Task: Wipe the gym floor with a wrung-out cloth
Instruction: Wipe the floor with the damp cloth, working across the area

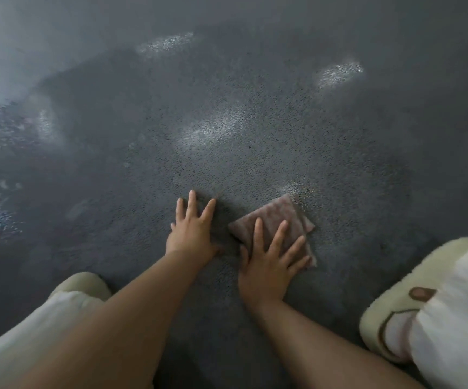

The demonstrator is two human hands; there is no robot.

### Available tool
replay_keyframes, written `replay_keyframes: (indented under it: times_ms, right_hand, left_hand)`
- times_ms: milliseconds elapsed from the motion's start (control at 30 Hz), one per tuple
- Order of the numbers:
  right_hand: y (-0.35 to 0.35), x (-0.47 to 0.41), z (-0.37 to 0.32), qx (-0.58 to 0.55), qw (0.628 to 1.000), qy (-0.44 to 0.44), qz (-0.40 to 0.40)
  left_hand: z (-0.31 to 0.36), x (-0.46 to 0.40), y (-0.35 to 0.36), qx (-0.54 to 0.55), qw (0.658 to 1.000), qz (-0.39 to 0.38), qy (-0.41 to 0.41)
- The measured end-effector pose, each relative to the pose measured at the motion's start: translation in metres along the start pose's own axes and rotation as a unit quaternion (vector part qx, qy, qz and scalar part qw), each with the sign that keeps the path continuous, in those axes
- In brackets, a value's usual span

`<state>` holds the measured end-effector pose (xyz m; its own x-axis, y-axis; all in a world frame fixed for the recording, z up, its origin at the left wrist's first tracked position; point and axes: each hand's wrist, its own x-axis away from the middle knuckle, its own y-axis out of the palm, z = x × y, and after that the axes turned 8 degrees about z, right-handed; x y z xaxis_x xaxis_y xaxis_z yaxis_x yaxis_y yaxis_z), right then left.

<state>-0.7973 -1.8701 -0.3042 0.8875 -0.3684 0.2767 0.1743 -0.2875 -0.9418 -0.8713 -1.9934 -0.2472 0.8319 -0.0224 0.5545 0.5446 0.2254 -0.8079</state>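
Observation:
A folded brownish-pink cloth lies flat on the dark grey speckled gym floor. My right hand presses down on the cloth's near half with straight, spread fingers. My left hand rests flat on the bare floor just left of the cloth, fingers spread, a narrow gap apart from it. The near part of the cloth is hidden under my right hand.
Pale wet or shiny patches dot the floor ahead and to the left. A cream slipper sits at the right and another slipper at the lower left, with light trouser legs over both.

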Motion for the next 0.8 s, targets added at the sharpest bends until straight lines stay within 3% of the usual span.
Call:
replay_keyframes:
  times_ms: [100, 233, 400, 467, 567, 700, 800]
  right_hand:
    - [-0.016, -0.046, 0.001, 0.051, 0.994, -0.084, 0.043]
    - [-0.048, -0.122, -0.003, 0.103, 0.984, -0.143, -0.002]
    - [-0.080, -0.178, -0.033, 0.093, 0.988, -0.088, -0.090]
    - [-0.081, -0.173, -0.048, 0.095, 0.986, -0.097, -0.101]
    - [-0.065, -0.135, -0.060, 0.116, 0.966, -0.213, -0.090]
    - [-0.021, -0.052, -0.047, 0.104, 0.935, -0.335, -0.045]
    - [-0.002, 0.001, -0.019, 0.094, 0.946, -0.309, -0.014]
  left_hand:
    - [-0.014, 0.007, 0.002, 0.019, 1.000, 0.003, 0.004]
    - [-0.022, 0.016, 0.003, 0.050, 0.999, 0.001, -0.002]
    - [-0.018, 0.023, 0.005, -0.011, 0.998, 0.048, -0.036]
    - [-0.015, 0.025, 0.005, -0.020, 0.995, 0.052, -0.089]
    - [-0.015, 0.025, 0.007, 0.007, 0.988, 0.032, -0.149]
    - [-0.027, 0.027, 0.010, 0.021, 0.989, 0.038, -0.141]
    - [-0.039, 0.026, 0.009, 0.026, 0.993, 0.025, -0.113]
